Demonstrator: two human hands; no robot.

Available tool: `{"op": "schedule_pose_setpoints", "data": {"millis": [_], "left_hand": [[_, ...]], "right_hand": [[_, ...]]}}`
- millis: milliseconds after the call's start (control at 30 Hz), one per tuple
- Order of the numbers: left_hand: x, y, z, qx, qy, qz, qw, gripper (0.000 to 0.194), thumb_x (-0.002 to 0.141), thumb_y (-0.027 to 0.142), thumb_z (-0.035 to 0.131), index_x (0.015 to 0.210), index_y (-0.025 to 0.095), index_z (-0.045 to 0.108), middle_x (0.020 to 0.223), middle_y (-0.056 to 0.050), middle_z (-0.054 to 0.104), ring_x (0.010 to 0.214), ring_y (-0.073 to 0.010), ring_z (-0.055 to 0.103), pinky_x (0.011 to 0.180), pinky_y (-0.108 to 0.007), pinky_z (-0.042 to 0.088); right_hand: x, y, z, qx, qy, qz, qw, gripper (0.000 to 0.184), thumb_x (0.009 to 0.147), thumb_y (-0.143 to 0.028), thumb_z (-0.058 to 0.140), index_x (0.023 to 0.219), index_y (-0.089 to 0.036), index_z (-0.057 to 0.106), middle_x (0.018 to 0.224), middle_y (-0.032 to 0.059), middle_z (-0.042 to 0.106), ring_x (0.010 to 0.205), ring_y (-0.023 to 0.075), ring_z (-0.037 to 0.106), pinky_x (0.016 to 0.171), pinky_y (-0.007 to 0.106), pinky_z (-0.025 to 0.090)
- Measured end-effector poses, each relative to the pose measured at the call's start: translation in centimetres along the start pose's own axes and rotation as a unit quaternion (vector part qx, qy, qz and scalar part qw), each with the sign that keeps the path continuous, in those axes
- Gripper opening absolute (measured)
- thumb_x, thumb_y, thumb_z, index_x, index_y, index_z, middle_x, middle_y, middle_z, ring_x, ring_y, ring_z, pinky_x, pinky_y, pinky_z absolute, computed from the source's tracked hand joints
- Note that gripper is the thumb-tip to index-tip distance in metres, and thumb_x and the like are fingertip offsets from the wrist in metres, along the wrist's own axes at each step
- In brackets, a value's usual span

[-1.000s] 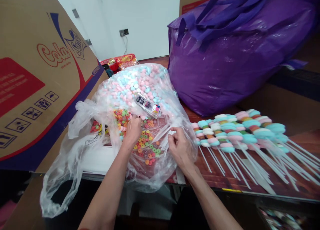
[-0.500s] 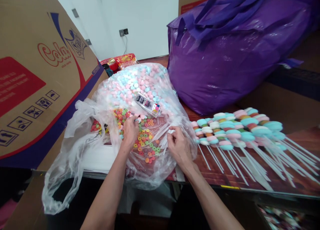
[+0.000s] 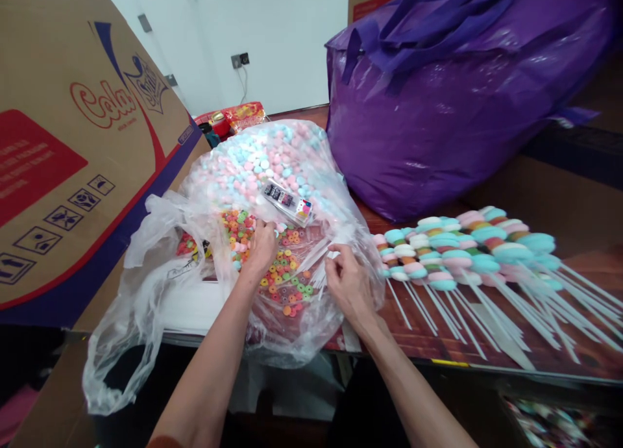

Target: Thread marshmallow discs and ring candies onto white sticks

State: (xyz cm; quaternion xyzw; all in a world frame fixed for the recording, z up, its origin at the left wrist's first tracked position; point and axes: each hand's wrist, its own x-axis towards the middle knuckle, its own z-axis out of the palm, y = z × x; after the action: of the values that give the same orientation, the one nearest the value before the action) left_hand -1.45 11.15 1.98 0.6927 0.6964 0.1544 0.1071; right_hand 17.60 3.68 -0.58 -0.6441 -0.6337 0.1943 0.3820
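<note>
My left hand (image 3: 264,247) is closed at the near edge of a heap of pink and blue marshmallows (image 3: 272,156), beside colourful gummy rings (image 3: 282,276). Its fingertips point away from me, and what they pinch is hidden. My right hand (image 3: 349,280) is closed too, with a small white stick end showing between thumb and forefinger. Left of it lies a bundle of white sticks (image 3: 318,266). All this rests on a crumpled clear plastic bag (image 3: 296,344). A small clear packet with a dark label (image 3: 286,201) lies on the marshmallows.
Finished-looking candy skewers (image 3: 455,247) lie in a row at the right, sticks toward me. Behind them stands a big purple bag (image 3: 452,110). A cardboard box (image 3: 73,149) walls the left side. Red packets (image 3: 246,115) lie at the back.
My left hand has shifted a little right and away from me. The pale piece seen at its fingertips is now hidden. My right hand has stayed in place.
</note>
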Motion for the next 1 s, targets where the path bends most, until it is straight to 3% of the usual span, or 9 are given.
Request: {"op": "schedule_pose_setpoints", "data": {"millis": [133, 300, 400, 567, 633, 700, 767, 867, 1000], "left_hand": [[-0.2, -0.1, -0.2, 0.011, -0.013, -0.004, 1.0, 0.039, 0.09, 0.007, 0.041, 0.119, 0.017, 0.065, 0.125, -0.016, 0.055, 0.111, -0.0248, 0.061, 0.097, -0.035, 0.047], [-0.8, 0.4, -0.6, 0.053, -0.028, 0.056, 0.997, 0.04, 0.086, 0.001, 0.039, 0.115, 0.017, 0.061, 0.119, -0.013, 0.062, 0.11, -0.0247, 0.061, 0.093, -0.035, 0.048], [-1.0, 0.4, -0.7, 0.038, -0.009, 0.057, 0.998, 0.037, 0.085, 0.001, 0.04, 0.111, 0.017, 0.061, 0.117, -0.014, 0.063, 0.108, -0.0247, 0.061, 0.093, -0.036, 0.048], [-1.3, 0.5, -0.5, -0.18, 0.079, -0.002, 0.981, 0.027, 0.082, 0.009, 0.053, 0.105, 0.016, 0.065, 0.108, -0.011, 0.066, 0.1, -0.0221, 0.063, 0.089, -0.034, 0.051], [-2.1, 0.8, -0.2, -0.308, 0.049, -0.013, 0.95, 0.022, 0.084, 0.015, 0.054, 0.102, 0.016, 0.067, 0.094, -0.006, 0.069, 0.082, -0.0179, 0.065, 0.078, -0.03, 0.053], [-3.4, 1.0, 0.2, -0.361, 0.015, -0.024, 0.932, 0.021, 0.085, 0.018, 0.054, 0.1, 0.016, 0.069, 0.082, -0.003, 0.069, 0.07, -0.0155, 0.063, 0.07, -0.027, 0.052], [-5.1, 1.2, 0.6, -0.315, 0.022, -0.018, 0.949, 0.023, 0.083, 0.016, 0.057, 0.099, 0.016, 0.073, 0.084, -0.004, 0.07, 0.075, -0.0171, 0.065, 0.075, -0.029, 0.053], [-7.2, 1.2, 0.8, -0.23, 0.042, 0.018, 0.972, 0.027, 0.083, 0.012, 0.058, 0.101, 0.018, 0.076, 0.104, -0.009, 0.073, 0.096, -0.021, 0.067, 0.091, -0.033, 0.051], [-7.7, 0.6, 1.1, -0.252, 0.02, 0.014, 0.967, 0.033, 0.084, 0.011, 0.055, 0.11, 0.018, 0.076, 0.109, -0.009, 0.075, 0.098, -0.021, 0.068, 0.094, -0.035, 0.051]], "right_hand": [[0.0, 0.0, 0.0, -0.002, 0.002, 0.005, 1.0, 0.032, 0.091, -0.029, 0.042, 0.114, -0.018, 0.06, 0.063, 0.0017, 0.06, 0.061, 0.024, 0.06, 0.061, 0.033, 0.04], [0.0, 0.0, 0.0, -0.004, 0.0, 0.009, 1.0, 0.032, 0.091, -0.029, 0.043, 0.115, -0.018, 0.06, 0.064, 0.0021, 0.061, 0.063, 0.024, 0.061, 0.061, 0.032, 0.04], [0.0, 0.0, 0.0, -0.005, -0.001, 0.005, 1.0, 0.032, 0.09, -0.029, 0.043, 0.115, -0.018, 0.06, 0.064, 0.0025, 0.061, 0.064, 0.0247, 0.061, 0.062, 0.033, 0.04], [0.0, 0.0, 0.0, -0.001, -0.001, 0.001, 1.0, 0.032, 0.09, -0.029, 0.043, 0.113, -0.018, 0.061, 0.063, 0.002, 0.061, 0.06, 0.0239, 0.06, 0.06, 0.033, 0.039], [0.0, -0.1, -0.1, 0.0, 0.002, 0.001, 1.0, 0.031, 0.09, -0.029, 0.043, 0.113, -0.018, 0.061, 0.062, 0.0015, 0.06, 0.06, 0.0237, 0.06, 0.06, 0.032, 0.039], [-0.1, -0.1, -0.1, -0.001, 0.008, -0.002, 1.0, 0.031, 0.09, -0.029, 0.043, 0.113, -0.019, 0.061, 0.063, 0.0019, 0.061, 0.063, 0.0242, 0.061, 0.06, 0.032, 0.04], [-0.1, -0.2, -0.2, -0.003, 0.007, -0.001, 1.0, 0.032, 0.09, -0.028, 0.043, 0.114, -0.018, 0.061, 0.063, 0.0022, 0.061, 0.063, 0.0243, 0.061, 0.06, 0.033, 0.04], [-0.2, -0.3, -0.2, -0.004, -0.001, 0.005, 1.0, 0.034, 0.09, -0.028, 0.042, 0.118, -0.017, 0.06, 0.063, 0.0023, 0.061, 0.062, 0.0245, 0.06, 0.061, 0.033, 0.041], [0.0, -0.2, -0.1, 0.035, 0.007, 0.006, 0.999, 0.039, 0.086, -0.026, 0.045, 0.122, -0.016, 0.055, 0.068, 0.0029, 0.066, 0.068, 0.0245, 0.063, 0.067, 0.034, 0.045]]}}
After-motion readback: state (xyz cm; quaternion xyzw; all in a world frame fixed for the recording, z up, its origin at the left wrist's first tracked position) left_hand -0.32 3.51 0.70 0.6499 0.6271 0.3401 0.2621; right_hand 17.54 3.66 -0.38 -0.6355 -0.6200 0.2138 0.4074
